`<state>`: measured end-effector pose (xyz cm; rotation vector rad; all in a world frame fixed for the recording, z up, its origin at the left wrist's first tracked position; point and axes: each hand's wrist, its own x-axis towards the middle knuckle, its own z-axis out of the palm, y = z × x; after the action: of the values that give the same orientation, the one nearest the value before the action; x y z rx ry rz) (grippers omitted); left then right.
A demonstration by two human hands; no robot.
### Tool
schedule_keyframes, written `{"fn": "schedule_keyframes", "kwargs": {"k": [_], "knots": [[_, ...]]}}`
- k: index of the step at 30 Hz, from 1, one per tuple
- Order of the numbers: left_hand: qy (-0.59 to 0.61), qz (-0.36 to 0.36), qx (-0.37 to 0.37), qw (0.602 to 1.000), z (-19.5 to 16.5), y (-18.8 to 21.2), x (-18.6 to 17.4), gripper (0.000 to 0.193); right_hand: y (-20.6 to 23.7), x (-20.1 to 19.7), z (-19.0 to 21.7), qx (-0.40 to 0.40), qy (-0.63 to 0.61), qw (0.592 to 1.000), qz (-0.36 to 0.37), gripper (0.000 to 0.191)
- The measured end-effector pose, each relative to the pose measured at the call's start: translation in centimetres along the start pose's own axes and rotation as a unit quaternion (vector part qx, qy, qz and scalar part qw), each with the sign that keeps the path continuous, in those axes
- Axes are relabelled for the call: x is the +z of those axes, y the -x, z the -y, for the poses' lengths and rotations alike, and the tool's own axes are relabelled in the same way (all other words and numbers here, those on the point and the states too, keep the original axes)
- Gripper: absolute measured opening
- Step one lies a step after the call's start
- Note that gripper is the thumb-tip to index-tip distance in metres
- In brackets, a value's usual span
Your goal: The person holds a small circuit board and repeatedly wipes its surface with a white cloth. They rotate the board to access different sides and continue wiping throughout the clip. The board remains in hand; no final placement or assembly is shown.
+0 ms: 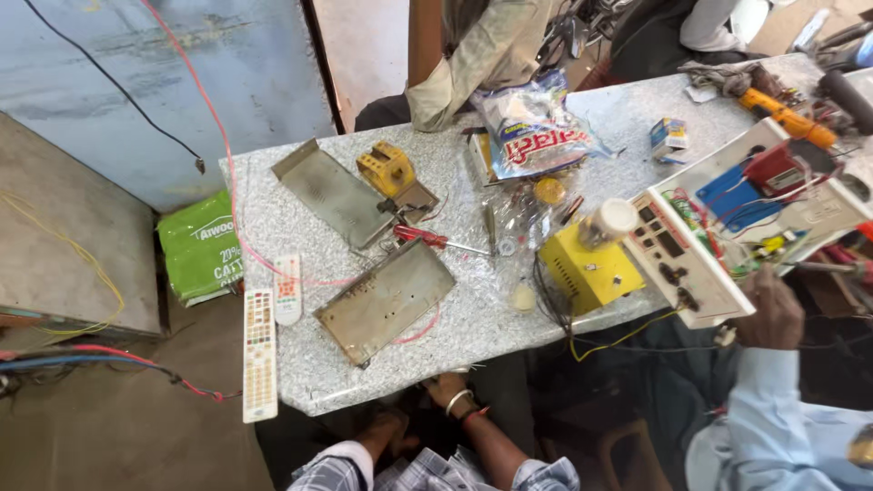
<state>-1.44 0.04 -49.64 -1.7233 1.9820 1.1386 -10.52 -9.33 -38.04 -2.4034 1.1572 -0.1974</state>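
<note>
While both hands sit below the speckled grey stone tabletop (309,373), left hand (386,429) and right hand (446,389) (bangled wrist) look empty, grip unclear; nearest lies a rectangular bare metal panel (384,300).

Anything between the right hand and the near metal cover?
Nothing visible: only bare table lies between the right hand, at the table's edge, and the cover. A red wire loops beside the cover.

Around the lower metal plate (386,300) the table (300,377) shows bare stone toward the near edge and near-right corner. Two remotes (261,350) block its left, a red screwdriver (427,238) lies just beyond it, and a yellow box (589,271) with wires crowds its right.
</note>
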Motion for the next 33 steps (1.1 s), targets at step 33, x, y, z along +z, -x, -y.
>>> {"fn": "schedule_keyframes", "kwargs": {"k": [33], "knots": [[0.289,-0.577,0.158,0.747,-2.6,4.8,-0.6,0.041,2.7,3.8,-3.7,-0.126,-0.791,0.593,-0.081,0.038]]}}
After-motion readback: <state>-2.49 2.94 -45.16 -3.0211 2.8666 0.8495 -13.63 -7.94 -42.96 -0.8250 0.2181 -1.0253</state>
